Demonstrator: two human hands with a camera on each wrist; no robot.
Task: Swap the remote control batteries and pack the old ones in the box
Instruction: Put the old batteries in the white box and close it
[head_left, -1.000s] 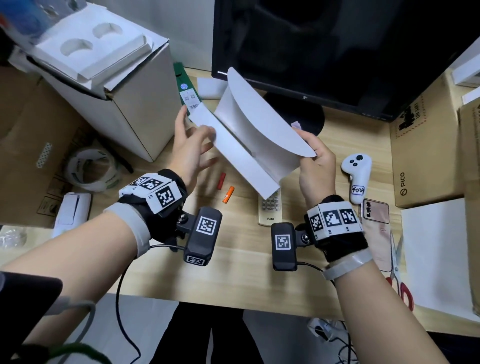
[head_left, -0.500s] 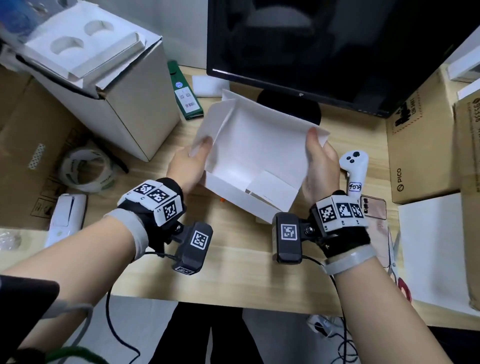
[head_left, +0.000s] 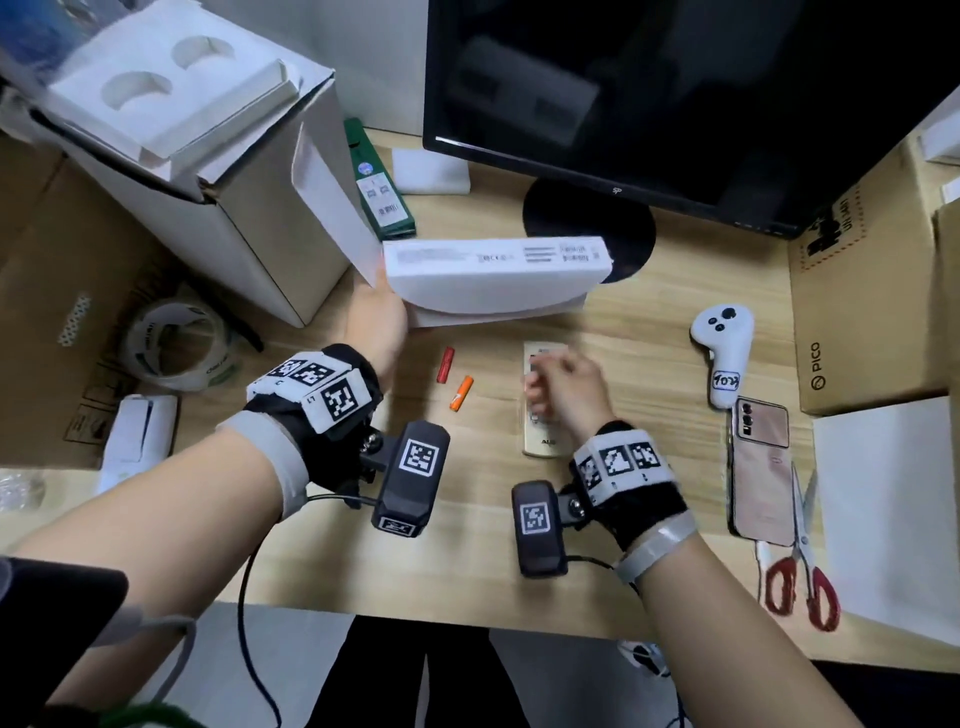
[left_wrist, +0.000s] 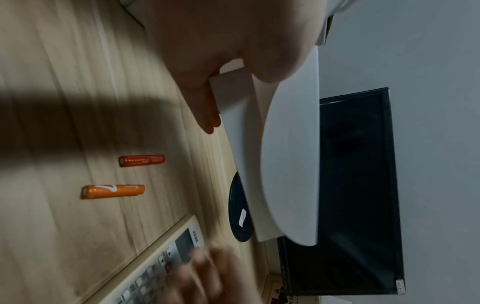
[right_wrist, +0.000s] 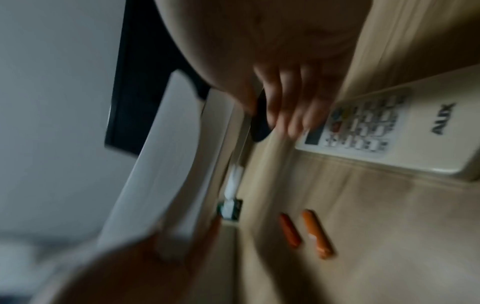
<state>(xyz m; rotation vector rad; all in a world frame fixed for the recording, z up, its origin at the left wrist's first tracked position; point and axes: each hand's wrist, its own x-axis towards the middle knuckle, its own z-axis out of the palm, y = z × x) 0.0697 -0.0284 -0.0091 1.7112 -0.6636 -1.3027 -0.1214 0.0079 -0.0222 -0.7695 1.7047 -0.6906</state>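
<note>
in the middle of the head view the left hand grips the left end of the white box, holding it up on edge above the wooden desk, printed side facing up; a flap stands open at its upper left. from the left wrist camera, the fingers lie along the box's underside, with the thumb on its other face. the right hand hovers over the cream aux remote control, which lies face up just right of centre; the hand is blurred, fingers loosely curled and holding nothing that shows. whether they touch the remote i cannot tell. two batteries lie on the desk between the hands, below the box: a red battery and, just right and lower, an orange battery, close but apart. a black monitor fills the upper right. at right lie a white controller, a pink phone and red-handled scissors. a tape roll sits at left.
</note>
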